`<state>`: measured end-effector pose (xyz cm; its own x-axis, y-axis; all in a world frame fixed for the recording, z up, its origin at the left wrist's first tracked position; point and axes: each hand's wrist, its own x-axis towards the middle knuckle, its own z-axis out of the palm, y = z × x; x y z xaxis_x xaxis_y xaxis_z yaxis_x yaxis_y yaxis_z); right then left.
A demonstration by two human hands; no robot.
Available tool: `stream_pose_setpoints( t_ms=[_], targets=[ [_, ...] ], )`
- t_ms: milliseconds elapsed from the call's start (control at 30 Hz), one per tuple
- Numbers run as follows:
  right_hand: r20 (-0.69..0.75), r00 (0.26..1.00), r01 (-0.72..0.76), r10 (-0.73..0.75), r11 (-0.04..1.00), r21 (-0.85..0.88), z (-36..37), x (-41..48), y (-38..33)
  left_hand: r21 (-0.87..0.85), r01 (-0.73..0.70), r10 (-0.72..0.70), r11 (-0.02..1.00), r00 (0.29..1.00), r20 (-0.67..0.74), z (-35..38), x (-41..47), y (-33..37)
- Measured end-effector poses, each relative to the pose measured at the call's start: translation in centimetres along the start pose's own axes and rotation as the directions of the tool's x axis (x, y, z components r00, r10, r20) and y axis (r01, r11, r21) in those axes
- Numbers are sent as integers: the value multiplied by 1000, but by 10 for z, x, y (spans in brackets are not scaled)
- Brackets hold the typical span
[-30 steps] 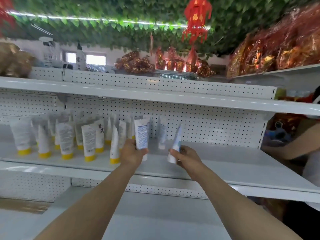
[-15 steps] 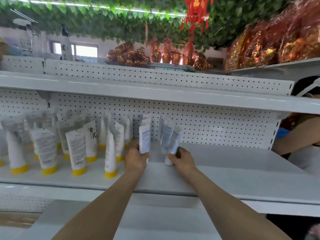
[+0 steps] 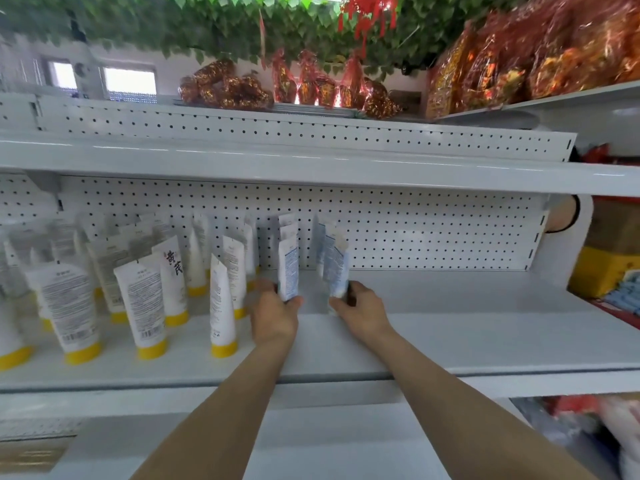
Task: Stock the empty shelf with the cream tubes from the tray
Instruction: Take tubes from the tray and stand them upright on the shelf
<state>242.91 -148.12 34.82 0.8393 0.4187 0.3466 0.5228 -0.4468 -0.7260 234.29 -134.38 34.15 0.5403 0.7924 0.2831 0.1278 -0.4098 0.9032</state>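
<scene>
labels: yellow-capped tube (image 3: 175, 289) bears black Chinese characters, rest unreadable | left grip (image 3: 273, 320) grasps white blue-printed tube (image 3: 289, 271) upright on shelf (image 3: 450, 327) | right grip (image 3: 363, 311) grasps second tube (image 3: 335, 268) just beside

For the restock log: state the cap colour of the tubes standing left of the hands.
Yellow caps, plain in the head view.

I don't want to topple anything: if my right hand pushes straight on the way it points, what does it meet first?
Likely the blue-print tubes standing right behind the tube your right hand grips, then the pegboard back wall; depth is unclear.
</scene>
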Motion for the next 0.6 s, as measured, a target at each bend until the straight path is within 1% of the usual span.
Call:
stream_pose_setpoints(
  t_ms=[400, 600],
  targets=[
    [-8, 1000, -19, 19, 1000, -6, -1, -4, -2, 25, 5, -5, 1000, 1000, 3, 0, 0, 0],
    [37, 999, -33, 34, 999, -32, -1, -8, -6, 34, 24, -26, 999, 998, 50, -5, -5, 5]
  ],
)
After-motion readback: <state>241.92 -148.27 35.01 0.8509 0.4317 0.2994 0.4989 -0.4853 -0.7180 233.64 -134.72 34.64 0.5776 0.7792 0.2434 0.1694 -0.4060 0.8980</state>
